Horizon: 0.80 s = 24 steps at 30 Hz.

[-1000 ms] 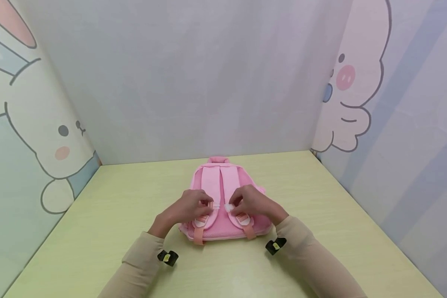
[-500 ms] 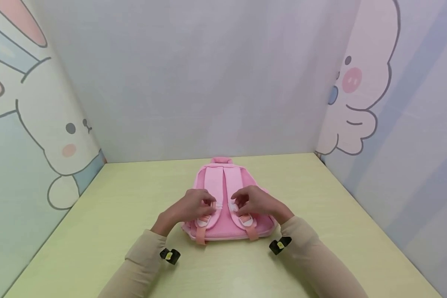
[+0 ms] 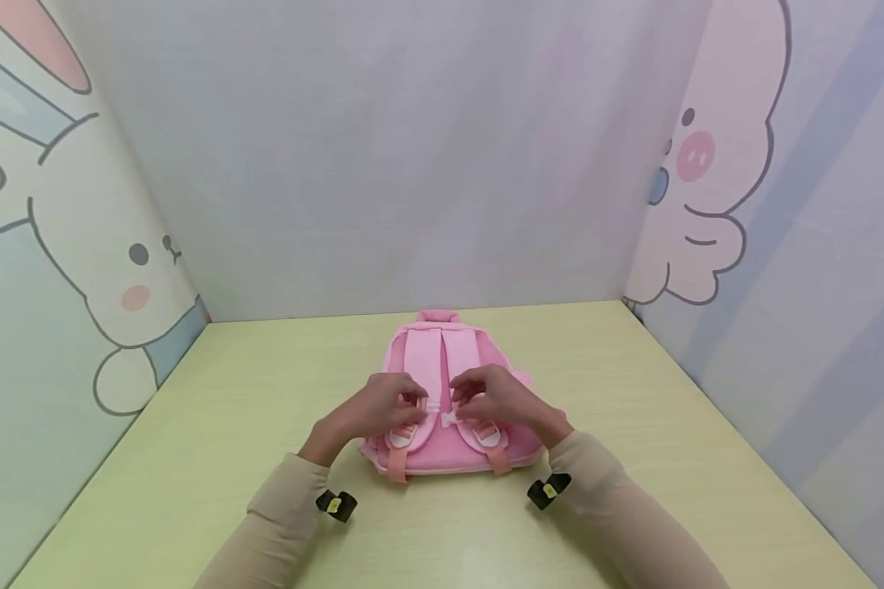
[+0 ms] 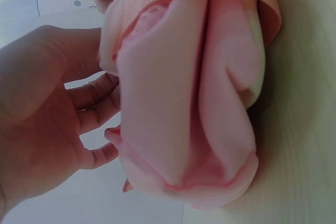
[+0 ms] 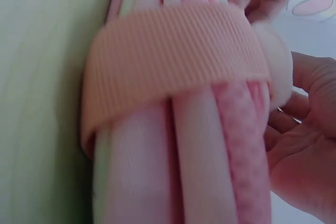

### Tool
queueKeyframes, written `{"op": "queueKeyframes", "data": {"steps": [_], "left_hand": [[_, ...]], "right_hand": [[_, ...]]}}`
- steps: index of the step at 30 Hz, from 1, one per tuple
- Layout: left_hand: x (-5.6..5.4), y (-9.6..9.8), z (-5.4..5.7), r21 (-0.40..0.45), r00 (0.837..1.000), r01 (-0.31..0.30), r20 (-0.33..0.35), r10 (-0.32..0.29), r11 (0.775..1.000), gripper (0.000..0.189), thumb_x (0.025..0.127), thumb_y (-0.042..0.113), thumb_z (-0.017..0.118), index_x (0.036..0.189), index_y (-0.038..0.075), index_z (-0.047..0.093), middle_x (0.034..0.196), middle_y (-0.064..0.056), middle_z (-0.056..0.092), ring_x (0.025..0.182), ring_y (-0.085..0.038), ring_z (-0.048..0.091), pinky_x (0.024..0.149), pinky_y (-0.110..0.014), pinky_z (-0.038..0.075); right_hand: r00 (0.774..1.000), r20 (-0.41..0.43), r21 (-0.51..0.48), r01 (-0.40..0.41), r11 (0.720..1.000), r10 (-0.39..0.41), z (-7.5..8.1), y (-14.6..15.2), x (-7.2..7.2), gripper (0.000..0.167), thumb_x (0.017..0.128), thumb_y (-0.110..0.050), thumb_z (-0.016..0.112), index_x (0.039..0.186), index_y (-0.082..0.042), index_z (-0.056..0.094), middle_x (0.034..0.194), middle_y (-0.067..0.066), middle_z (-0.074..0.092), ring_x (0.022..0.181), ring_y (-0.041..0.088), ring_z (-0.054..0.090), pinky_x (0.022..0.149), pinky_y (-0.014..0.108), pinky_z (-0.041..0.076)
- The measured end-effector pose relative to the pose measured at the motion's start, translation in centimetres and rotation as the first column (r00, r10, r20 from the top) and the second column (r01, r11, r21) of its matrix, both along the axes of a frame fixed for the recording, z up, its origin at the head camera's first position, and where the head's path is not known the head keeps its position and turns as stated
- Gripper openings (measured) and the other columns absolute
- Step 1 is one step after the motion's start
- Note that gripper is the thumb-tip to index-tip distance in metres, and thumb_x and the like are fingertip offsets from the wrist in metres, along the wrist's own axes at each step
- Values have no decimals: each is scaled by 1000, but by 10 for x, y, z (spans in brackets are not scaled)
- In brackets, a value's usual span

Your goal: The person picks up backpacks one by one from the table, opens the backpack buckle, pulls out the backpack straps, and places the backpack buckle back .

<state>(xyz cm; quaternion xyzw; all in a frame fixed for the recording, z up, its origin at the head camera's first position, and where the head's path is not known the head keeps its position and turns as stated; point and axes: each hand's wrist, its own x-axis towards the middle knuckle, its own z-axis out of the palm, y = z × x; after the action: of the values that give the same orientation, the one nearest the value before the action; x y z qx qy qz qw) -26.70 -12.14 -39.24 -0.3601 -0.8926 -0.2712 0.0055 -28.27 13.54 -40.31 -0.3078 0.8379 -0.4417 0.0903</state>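
Observation:
A small pink backpack lies with its shoulder straps facing up. My left hand pinches the chest strap on the left shoulder strap, beside a white buckle half. Between thumb and fingers, my right hand holds the other white buckle half, which points left. The two halves are close but look apart. In the left wrist view, the left hand is behind the bag's lower side; its fingertips are partly hidden. In the right wrist view, peach webbing crosses the bag's edge near the right hand.
The backpack rests on a pale yellow-green table. A grey-white backdrop rises behind it. Panels with a cartoon rabbit and a cartoon pig stand at the left and right.
The right hand has moved slightly left with its buckle half, now nearer the left one. The left hand keeps its place on the strap. The head view shifted slightly after the first frame.

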Motion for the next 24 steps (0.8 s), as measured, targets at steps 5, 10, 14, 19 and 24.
{"op": "queueKeyframes", "data": {"steps": [5,10,14,19,24], "left_hand": [[0,1,1,3,1000,8,-5,-8,1000,24,89,16,76,109,2,74,90,5,66,82,-9,57,71,-25,49],[0,1,0,20,1000,16,6,-16,1000,25,89,17,76,109,2,74,91,4,67,83,-12,59,71,-25,50],[0,2,0,35,1000,19,13,-19,999,24,89,17,77,108,3,73,90,5,66,82,-11,58,71,-26,50],[-1,2,-2,54,1000,26,15,-26,998,22,89,18,77,106,4,74,88,6,67,80,-8,57,69,-25,50],[-2,3,-3,55,1000,26,11,-27,998,22,89,18,78,106,5,75,87,7,67,79,-8,57,69,-25,50]], "right_hand": [[999,-10,-53,35,998,-35,-2,-11,6,40,83,-7,81,119,3,68,95,4,71,87,15,66,71,27,55],[998,-25,-55,49,997,-50,-4,-20,11,37,83,-10,81,118,-1,71,92,-1,71,83,14,65,70,26,55],[998,3,-52,66,996,-66,-6,-23,12,32,84,-12,81,115,-8,73,90,-3,70,81,15,63,68,27,54],[998,48,-76,55,996,-52,-8,-26,11,29,87,-14,79,114,-9,74,91,-3,72,83,15,66,70,27,54],[995,91,-98,49,994,-40,-12,-26,9,25,89,-14,77,114,-8,74,91,-1,73,81,16,69,68,26,54]]}}
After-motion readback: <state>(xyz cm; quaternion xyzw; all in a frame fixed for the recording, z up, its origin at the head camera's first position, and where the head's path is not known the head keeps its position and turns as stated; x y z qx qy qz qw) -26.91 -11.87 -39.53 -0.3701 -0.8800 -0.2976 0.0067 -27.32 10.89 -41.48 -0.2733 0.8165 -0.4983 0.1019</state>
